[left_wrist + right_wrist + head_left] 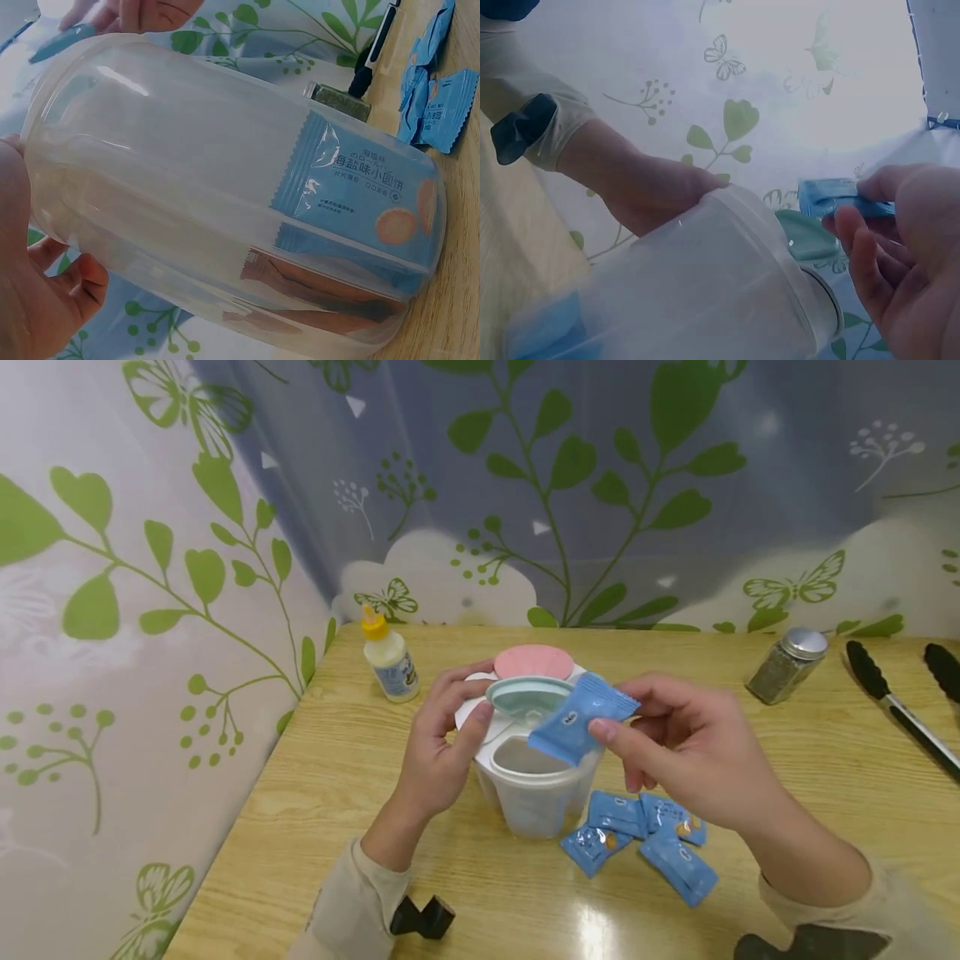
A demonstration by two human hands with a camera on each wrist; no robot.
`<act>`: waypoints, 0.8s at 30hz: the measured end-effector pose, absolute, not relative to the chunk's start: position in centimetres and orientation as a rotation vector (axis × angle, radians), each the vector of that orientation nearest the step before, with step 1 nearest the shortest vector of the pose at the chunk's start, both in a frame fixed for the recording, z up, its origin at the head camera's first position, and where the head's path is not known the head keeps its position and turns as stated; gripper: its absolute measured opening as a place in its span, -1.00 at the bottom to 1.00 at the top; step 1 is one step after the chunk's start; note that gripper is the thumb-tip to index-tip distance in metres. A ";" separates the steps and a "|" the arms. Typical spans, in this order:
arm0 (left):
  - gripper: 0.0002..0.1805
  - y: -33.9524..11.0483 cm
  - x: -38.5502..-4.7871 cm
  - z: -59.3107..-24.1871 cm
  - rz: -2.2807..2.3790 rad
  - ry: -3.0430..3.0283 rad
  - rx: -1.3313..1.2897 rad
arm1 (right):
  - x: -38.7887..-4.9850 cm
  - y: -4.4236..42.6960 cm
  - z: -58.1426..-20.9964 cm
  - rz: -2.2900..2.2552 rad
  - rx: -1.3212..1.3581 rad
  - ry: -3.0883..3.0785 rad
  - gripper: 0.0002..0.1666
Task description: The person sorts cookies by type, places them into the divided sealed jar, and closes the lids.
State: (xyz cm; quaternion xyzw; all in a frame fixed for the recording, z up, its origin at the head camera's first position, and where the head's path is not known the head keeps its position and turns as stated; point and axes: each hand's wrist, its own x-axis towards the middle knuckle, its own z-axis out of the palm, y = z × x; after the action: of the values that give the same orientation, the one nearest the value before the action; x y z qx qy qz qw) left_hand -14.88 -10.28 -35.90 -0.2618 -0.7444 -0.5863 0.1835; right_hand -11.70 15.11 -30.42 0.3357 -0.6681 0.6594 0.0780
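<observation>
My right hand [697, 752] pinches a blue snack packet [573, 718] above the front opening of a clear plastic container [540, 802]. The container has a white top; its pale green lid [528, 695] stands raised, and a pink lid [533, 662] lies at the back. Around the left side of the top, my left hand [442, 743] grips the container. Through the wall in the left wrist view, a blue packet [360, 187] and a brown packet [322, 292] show inside. Several blue packets [678, 864] lie on the table at the container's right.
A glue-like bottle with a yellow cap [393, 668] stands at the back left of the wooden table [300, 827]. Back right are a jar with a silver lid [787, 667] and black-tipped tongs [903, 714]. Patterned fabric [450, 527] hangs behind and at the left.
</observation>
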 end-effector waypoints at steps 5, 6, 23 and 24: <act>-0.71 -10.3 -14.9 -35.9 -1.660 -2.090 -0.738 | -11.4 14.1 -30.1 1.897 0.989 -2.103 -0.76; -0.71 -10.3 -14.9 -35.9 -1.660 -2.089 -0.739 | -11.4 14.0 -30.1 1.874 0.986 -2.127 -0.76; -0.74 -10.3 -14.8 -35.8 -1.663 -2.099 -0.732 | -10.7 12.2 -29.4 1.601 0.750 -2.416 -0.83; -0.74 -10.3 -14.9 -35.8 -1.664 -2.100 -0.733 | -10.6 12.3 -29.4 1.578 0.748 -2.431 -0.82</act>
State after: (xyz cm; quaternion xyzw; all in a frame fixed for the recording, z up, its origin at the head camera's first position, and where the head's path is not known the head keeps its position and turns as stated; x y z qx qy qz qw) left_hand -14.85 -10.28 -35.81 -0.2597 -0.7436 -0.5890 0.1810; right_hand -10.60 12.27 -29.45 0.2492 -0.8100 0.5257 0.0740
